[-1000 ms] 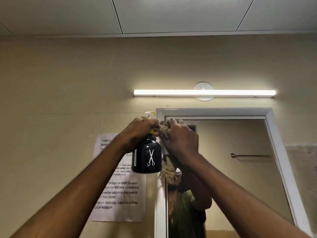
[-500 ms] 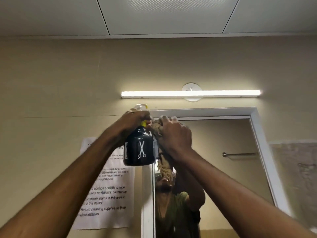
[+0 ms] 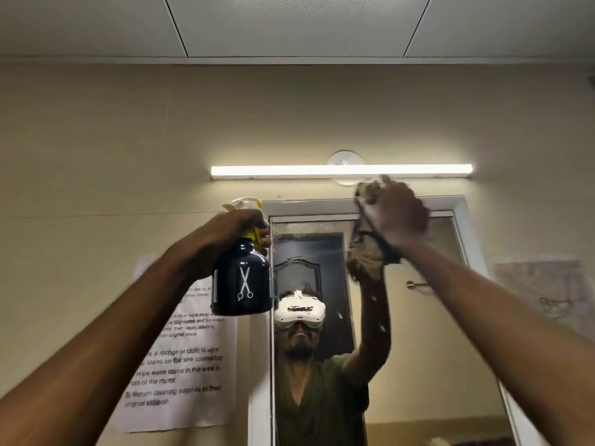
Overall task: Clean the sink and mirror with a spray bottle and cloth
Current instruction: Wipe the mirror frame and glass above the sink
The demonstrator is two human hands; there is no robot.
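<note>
Wall mirror [image 3: 418,333] in its pale frame fills the lower centre, strip light [image 3: 341,171] mounted just above it. Printed instruction sheet [image 3: 180,365] taped to the wall left of the frame. The sink is out of view.

Your left hand [image 3: 238,228] is wrapped round the neck of the dark spray bottle [image 3: 241,284], fingers curled at the yellow trigger, bottle held upright just beside the mirror's upper left corner. Your right hand [image 3: 394,214] is bunched tight on the tan cloth [image 3: 367,259], pressing it at the mirror's top edge and over the frame, tail of the cloth hanging down against the glass. That hand is motion-blurred.

Risks, as I judge them: the cloth sits close under the strip light, so a high stroke could knock the fitting or smear it. The loose tail may drag streaks across glass you have already wiped. Both arms are raised overhead; a tired grip on the bottle neck could let it slip. Spraying from here could wet the paper sheet.
</note>
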